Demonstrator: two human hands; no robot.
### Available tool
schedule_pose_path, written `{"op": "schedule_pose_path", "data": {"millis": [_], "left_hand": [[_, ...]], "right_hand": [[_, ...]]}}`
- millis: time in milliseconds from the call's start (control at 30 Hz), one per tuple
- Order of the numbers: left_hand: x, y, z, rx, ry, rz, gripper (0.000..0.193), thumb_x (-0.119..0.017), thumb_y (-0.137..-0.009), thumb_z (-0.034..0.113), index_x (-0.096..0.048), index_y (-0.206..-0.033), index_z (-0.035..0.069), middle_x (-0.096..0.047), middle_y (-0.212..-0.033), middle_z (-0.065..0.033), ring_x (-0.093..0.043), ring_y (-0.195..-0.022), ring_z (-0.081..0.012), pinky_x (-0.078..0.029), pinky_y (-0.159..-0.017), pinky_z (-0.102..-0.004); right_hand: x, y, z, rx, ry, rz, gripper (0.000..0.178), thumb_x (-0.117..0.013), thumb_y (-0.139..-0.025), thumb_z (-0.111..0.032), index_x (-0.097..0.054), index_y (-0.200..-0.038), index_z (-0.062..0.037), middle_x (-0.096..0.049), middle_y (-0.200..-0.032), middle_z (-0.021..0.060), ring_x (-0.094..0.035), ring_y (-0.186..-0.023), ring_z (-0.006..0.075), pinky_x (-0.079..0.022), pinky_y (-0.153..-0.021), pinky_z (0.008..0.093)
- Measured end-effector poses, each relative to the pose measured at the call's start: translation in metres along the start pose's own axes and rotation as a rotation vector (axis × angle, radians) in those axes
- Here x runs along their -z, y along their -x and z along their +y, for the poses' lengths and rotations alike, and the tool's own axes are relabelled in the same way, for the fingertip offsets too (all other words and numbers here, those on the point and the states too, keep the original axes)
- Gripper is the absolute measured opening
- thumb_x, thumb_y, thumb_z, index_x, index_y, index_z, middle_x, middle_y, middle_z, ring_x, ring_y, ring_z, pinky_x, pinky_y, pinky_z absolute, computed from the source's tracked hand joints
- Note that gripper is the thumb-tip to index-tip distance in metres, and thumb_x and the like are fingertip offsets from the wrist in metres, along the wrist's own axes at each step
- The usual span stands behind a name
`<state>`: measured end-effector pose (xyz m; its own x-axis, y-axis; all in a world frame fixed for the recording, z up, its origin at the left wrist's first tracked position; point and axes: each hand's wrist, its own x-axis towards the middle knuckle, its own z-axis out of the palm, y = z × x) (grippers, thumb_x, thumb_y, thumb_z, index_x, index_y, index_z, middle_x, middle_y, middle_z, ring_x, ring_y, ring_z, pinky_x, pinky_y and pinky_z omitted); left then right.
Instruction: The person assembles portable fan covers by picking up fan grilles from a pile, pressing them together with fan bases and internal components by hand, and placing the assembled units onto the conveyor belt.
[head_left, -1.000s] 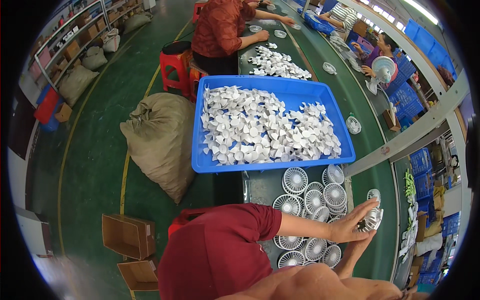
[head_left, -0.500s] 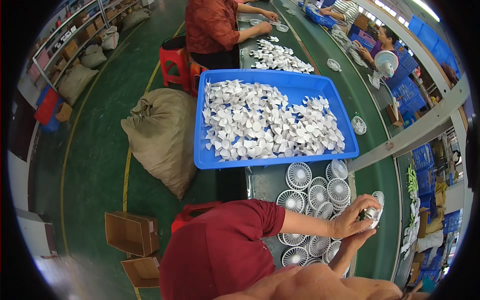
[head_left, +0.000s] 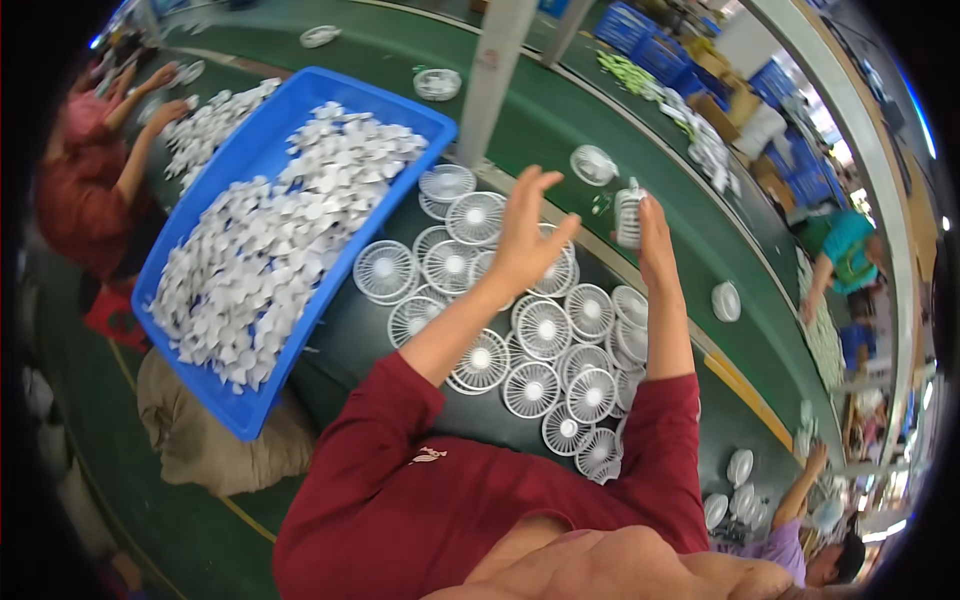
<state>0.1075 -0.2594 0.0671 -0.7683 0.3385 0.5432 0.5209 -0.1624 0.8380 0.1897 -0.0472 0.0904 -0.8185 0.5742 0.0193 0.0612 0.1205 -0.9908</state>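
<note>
My right hand (head_left: 657,245) is closed on a white slotted fan housing (head_left: 628,215), upright and seen nearly edge-on at the inner side of my fingers. My left hand (head_left: 530,235) is raised to its left, fingers spread, with nothing in it. Below the left hand, stacks of round white fan grilles (head_left: 543,328) cover the green-topped table. A white fan assembly (head_left: 594,165) lies on the green conveyor belt (head_left: 520,125), just beyond my hands. Small dark and green bits beside the held housing are too blurred to name.
A blue tray (head_left: 290,360) heaped with white fan blades (head_left: 270,240) stands at the left. A metal post (head_left: 495,80) rises beside it. More white fan parts (head_left: 437,84) lie along the belt. A sack (head_left: 215,430) rests at lower left. Co-workers sit at both sides.
The view has swung to the right. My hands, earlier together around a white fan part, are now apart; the left has let go and spread its fingers, while the right holds the housing.
</note>
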Motion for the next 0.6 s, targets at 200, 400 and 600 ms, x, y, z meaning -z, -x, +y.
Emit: {"op": "schedule_pose_path", "data": {"millis": [200,400,600], "left_hand": [[0.018,-0.012,0.013,0.034,-0.01,-0.059,0.04,-0.062,-0.086,0.016,-0.053,-0.124,0.012,-0.041,-0.14,-0.0147,-0.039,-0.129,-0.0304,-0.039,-0.1,-0.0432],[0.015,-0.008,0.008,0.037,-0.048,-0.154,0.029,-0.06,-0.087,0.016,-0.06,-0.115,0.01,-0.049,-0.135,-0.0138,-0.045,-0.125,-0.0293,-0.041,-0.098,-0.0414],[0.008,-0.011,0.002,-0.018,-0.088,-0.189,0.025,-0.061,-0.085,0.016,-0.064,-0.109,0.01,-0.052,-0.132,-0.0133,-0.048,-0.123,-0.03,-0.039,-0.099,-0.0406]], "right_hand": [[0.144,0.009,0.075,0.134,1.077,0.476,0.081,-0.073,-0.074,-0.043,-0.04,-0.135,-0.0014,-0.047,-0.129,0.0297,-0.047,-0.118,0.0443,-0.039,-0.1,0.0471],[0.085,0.083,0.034,0.183,0.965,-0.102,0.068,-0.077,-0.071,-0.033,-0.052,-0.127,-0.0022,-0.051,-0.13,0.0205,-0.048,-0.122,0.035,-0.037,-0.103,0.0415],[0.068,0.096,0.028,0.199,1.011,-0.227,0.06,-0.076,-0.072,-0.031,-0.057,-0.122,-0.0029,-0.056,-0.125,0.0196,-0.052,-0.115,0.0366,-0.04,-0.1,0.0408]]}}
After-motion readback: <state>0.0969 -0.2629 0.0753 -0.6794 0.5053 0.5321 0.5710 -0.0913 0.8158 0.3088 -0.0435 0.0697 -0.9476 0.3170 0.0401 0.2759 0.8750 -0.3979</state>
